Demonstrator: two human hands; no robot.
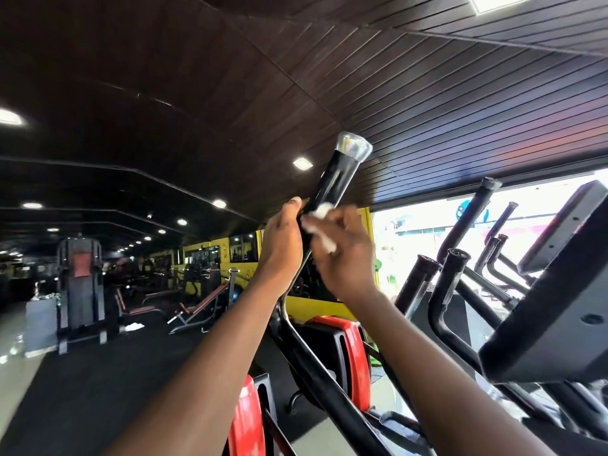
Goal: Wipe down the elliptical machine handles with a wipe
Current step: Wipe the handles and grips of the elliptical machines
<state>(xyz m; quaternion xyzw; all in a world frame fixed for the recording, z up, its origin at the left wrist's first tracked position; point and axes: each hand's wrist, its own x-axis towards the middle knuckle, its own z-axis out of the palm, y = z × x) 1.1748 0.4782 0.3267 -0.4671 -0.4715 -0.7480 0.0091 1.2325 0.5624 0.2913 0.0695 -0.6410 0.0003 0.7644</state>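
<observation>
— white wipe [320, 225] pinched in right hand [345, 255], pressed on raised black handle [332, 185]?
— yes; left hand [281, 248] gripping beside. best dragged upward toward clear cap [353, 146], turning around.

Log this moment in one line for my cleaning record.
left hand grips handle | right hand holds wipe on handle | wiping underway
</observation>
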